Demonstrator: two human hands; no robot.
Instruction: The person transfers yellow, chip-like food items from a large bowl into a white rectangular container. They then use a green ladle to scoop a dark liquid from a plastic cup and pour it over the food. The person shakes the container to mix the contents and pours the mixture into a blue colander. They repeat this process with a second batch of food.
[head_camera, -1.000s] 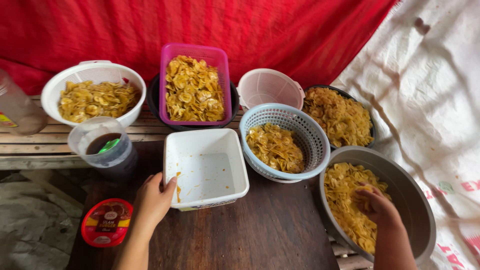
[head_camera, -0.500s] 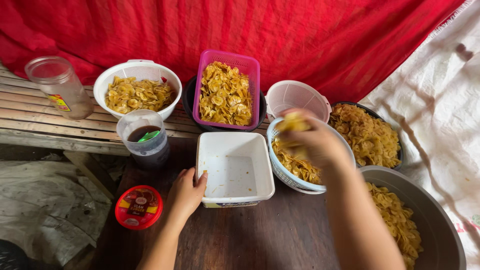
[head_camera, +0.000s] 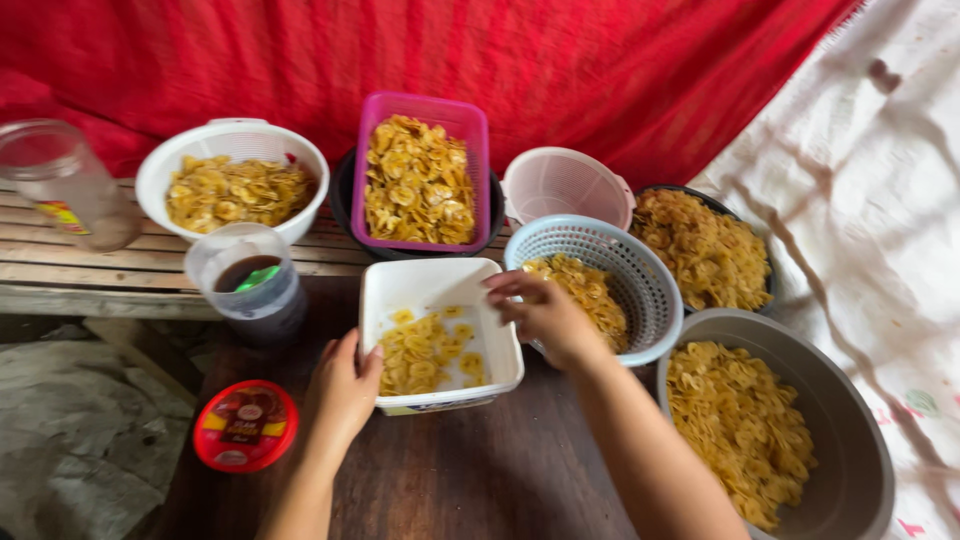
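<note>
Red cloth backs everything at 12 o'clock. Grey basin of chips sits at 4 o'clock, blue basket just above it. White square tub sits centre on the dark bench, long axis running roughly 12 to 6, chips heaped at its 7 o'clock corner. Your left hand clamps the tub's left wall, likely steadying it. Your right hand hovers over the right rim, fingers loosely spread, grip holding nothing.

Open dark tabletop below the white square tub, tub hemmed by left hand at its left wall, right hand over its right rim, blue basket close right, pink tray behind, lidded cup left, red lid lower left.
</note>
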